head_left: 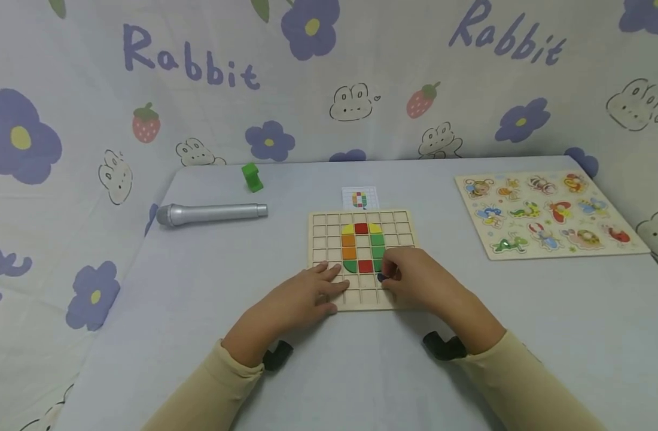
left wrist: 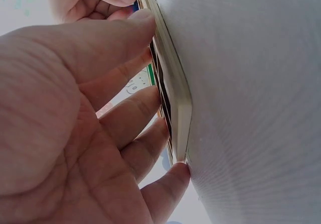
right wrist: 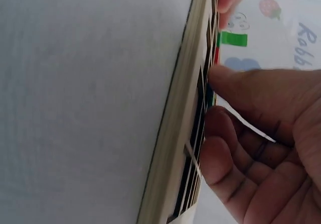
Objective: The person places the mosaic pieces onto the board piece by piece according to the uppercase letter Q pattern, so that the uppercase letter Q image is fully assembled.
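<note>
A square wooden grid board (head_left: 318, 224) lies on the table, with red, yellow, orange and green tiles (head_left: 365, 266) set in a ring in its cells. My left hand (head_left: 302, 297) rests on the board's near left part, its fingers spread; in the left wrist view the fingertips (left wrist: 173, 181) lie along the board's edge. At the lower right of the ring, my right hand (head_left: 419, 276) pinches a small dark blue tile (head_left: 381, 277) low over the grid. In the right wrist view that blue tile (right wrist: 210, 94) shows by the thumb, partly hidden by the fingers.
Just behind the board lies a small card (head_left: 360, 196) printed with a similar coloured ring. A silver microphone (head_left: 216, 214) and a green block (head_left: 252, 178) are at the back left. To the right lies a wooden insect puzzle (head_left: 550, 215). A printed curtain (head_left: 361, 137) hangs behind the table.
</note>
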A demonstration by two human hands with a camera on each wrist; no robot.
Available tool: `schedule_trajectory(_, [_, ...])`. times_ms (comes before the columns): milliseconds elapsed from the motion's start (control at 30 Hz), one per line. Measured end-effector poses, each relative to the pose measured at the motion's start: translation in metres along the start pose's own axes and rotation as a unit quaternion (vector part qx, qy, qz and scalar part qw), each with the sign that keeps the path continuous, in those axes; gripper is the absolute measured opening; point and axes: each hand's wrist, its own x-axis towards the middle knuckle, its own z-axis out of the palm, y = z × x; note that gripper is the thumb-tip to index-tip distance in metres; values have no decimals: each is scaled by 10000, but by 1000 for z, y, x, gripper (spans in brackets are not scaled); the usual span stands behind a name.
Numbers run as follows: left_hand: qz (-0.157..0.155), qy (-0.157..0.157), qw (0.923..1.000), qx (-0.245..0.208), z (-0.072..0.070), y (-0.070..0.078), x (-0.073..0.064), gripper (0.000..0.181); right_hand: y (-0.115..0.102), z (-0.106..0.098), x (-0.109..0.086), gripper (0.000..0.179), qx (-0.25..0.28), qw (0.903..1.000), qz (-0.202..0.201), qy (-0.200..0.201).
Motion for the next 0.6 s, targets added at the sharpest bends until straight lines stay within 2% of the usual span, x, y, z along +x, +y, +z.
schedule_trajectory(300, [-3,-37,10000,7,-2,3,-2,57,10,0,-7,4,203,9997,35,93])
schedule_trajectory(600, [-33,-2,10000,-8,-1,0,-2,57,4,1,-8,3,199,9997,43,108])
